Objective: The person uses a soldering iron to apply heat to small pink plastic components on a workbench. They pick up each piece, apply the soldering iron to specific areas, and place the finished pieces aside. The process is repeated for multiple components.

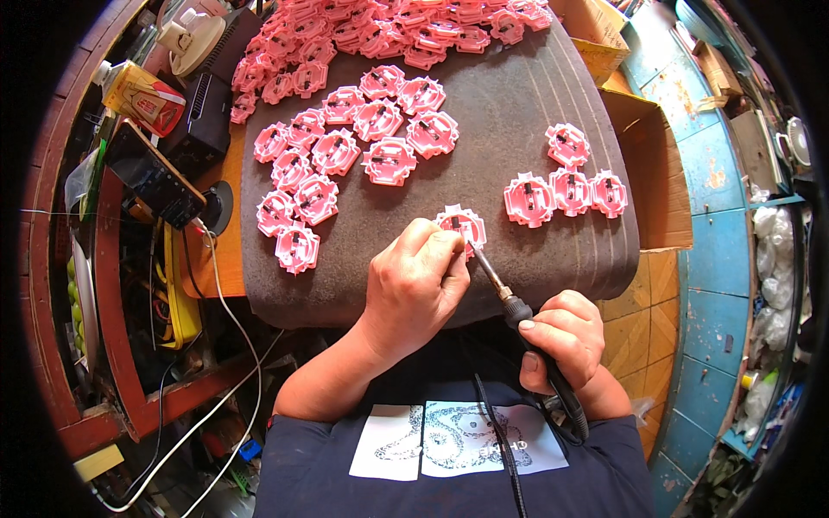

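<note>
In my right hand is a soldering iron with a black handle and a metal barrel, held with the fingers wrapped round it. Its tip reaches the lower part of a pink plastic piece near the table's front edge. My left hand is closed in a pinch right against that piece, partly covering its left side. Whatever sits between those fingertips is hidden. The piece is round with notched edges and has a small black part in the middle.
Several similar pink pieces stand in a group at left, with a few more at right. A large pile fills the table's far side. A phone on a stand, a drink carton, white cables and a cardboard box surround the table.
</note>
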`<state>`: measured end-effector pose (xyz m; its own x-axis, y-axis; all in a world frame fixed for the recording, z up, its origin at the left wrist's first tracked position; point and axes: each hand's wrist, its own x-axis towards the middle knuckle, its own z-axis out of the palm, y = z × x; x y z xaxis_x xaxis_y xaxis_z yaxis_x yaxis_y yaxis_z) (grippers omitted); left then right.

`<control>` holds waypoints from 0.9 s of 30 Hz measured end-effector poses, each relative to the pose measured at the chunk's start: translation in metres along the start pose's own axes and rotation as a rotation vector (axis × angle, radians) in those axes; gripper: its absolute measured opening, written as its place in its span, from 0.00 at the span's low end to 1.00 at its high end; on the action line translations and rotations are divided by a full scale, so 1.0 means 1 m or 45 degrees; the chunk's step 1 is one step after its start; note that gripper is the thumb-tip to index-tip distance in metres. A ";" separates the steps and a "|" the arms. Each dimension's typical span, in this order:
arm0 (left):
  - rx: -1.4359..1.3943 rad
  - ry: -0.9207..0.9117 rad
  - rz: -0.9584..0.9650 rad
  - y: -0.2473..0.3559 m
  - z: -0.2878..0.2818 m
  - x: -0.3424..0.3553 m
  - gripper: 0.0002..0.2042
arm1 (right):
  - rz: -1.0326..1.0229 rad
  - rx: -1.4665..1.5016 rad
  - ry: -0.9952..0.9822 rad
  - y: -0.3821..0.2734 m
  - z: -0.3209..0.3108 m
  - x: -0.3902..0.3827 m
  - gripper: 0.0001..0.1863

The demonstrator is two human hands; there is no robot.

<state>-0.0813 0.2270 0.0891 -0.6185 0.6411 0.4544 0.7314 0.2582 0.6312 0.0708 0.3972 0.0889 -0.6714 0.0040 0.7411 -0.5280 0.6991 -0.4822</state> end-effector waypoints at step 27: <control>0.000 -0.006 -0.015 0.001 0.000 0.000 0.08 | 0.184 0.048 0.132 0.012 0.013 0.001 0.25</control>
<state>-0.0804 0.2267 0.0899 -0.6257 0.6415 0.4438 0.7240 0.2660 0.6364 0.0571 0.3961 0.0781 -0.6856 0.1776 0.7059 -0.4501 0.6588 -0.6029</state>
